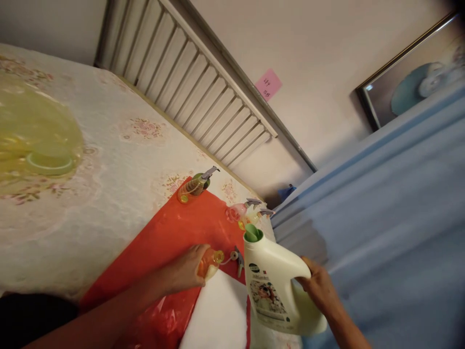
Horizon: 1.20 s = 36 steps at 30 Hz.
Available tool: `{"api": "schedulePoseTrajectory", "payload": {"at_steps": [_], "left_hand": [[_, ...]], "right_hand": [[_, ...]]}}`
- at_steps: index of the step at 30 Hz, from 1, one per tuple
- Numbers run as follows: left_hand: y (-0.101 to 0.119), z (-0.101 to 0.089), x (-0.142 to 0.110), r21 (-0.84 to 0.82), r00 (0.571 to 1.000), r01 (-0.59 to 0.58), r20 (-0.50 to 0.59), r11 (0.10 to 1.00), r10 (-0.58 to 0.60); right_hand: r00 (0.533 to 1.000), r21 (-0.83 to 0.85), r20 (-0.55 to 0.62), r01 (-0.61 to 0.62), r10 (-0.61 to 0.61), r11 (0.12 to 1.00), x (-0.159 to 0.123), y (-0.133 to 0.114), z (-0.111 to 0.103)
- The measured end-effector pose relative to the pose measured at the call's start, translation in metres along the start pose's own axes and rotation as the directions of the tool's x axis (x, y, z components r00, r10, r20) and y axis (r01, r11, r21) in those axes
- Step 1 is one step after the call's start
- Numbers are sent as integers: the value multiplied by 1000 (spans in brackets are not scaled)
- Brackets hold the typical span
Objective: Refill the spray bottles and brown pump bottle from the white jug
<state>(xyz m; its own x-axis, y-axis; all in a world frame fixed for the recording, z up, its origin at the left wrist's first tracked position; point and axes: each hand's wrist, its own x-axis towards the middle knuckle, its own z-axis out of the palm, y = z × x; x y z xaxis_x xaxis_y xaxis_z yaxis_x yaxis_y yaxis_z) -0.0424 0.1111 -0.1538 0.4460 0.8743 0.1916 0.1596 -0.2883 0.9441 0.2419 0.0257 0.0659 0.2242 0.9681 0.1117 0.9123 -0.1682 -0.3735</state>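
Observation:
My left hand (189,271) is closed around a small clear bottle (209,262) with an open, uncapped neck, held over a red plastic sheet (218,218). A grey spray trigger head (238,259) with a dip tube lies just right of that neck. By its handle, my right hand (319,288) grips a large pale detergent jug (269,281) with a green spout and a printed label. The jug is slightly tilted, and its spout is apart from the small bottle. No liquid stream is visible between them.
A spray bottle (193,188) stands at the red sheet's far corner. More spray bottles (247,213) are near the wall. White paper (218,315) lies in front. At left is a yellow translucent bag (39,131); a blue curtain (381,218) hangs at right, a radiator (189,72) behind.

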Motion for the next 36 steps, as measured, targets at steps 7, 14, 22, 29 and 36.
{"api": "schedulePoseTrajectory", "payload": {"at_steps": [7,14,22,29,36], "left_hand": [[3,0,0,1,1000,11,15,1000,-11],[-4,0,1,-14,992,94,83,995,-93],[-10,-4,6,4,986,60,155,998,-59],[-12,-3,7,21,986,56,157,998,-58],[-12,-4,5,8,987,36,156,999,-36]], "right_hand": [[979,84,185,76,-91,994,-14,-6,4],[947,52,299,109,-119,993,-21,-19,5],[920,18,370,135,-132,991,-24,-30,3],[915,-22,384,144,-124,989,-23,-36,6],[914,-40,379,177,-149,983,-19,-38,6]]}}
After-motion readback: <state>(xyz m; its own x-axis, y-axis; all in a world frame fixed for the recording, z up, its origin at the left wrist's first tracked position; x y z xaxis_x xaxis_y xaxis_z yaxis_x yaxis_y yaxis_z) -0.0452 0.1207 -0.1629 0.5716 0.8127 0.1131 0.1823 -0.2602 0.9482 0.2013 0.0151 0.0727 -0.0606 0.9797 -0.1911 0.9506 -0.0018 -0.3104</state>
